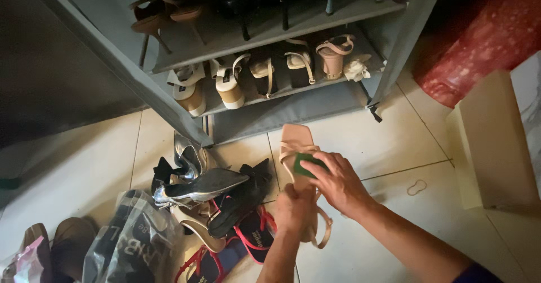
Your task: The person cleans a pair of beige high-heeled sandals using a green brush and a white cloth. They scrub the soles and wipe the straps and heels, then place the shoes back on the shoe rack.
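Pale tiled floor (389, 142), dim light, grey fabric shoe rack (293, 105) at the far edge with sandals along its shelves.

Right hand (338, 182): fingertips curled down, pressing a small green pad (303, 164) flat against the sandal; most of the pad hidden under the fingers. Left hand (293, 209): fingers wrapped tight round the heel end of the beige sandal (296, 142), grip point itself hidden beneath the knuckles. Sandal held above the floor, just in front of the rack's bottom edge, long axis running away from the body, square toe pointing at the rack, loose strap hanging below the left hand. Heel not visible.

Left of the hands, touching one another in a heap: silver pointed pumps (197, 184), black shoes (242, 195), red-strapped sandals (248, 243). Near the bottom-left corner, a clear plastic bag (132, 243), contents hard to make out, and brown shoes (62, 243) partly cut off. Cardboard box (490, 142) toward the right edge, red cloth (479, 40) behind it. Small rubber band (417, 188) on the tile, well apart from the hands.
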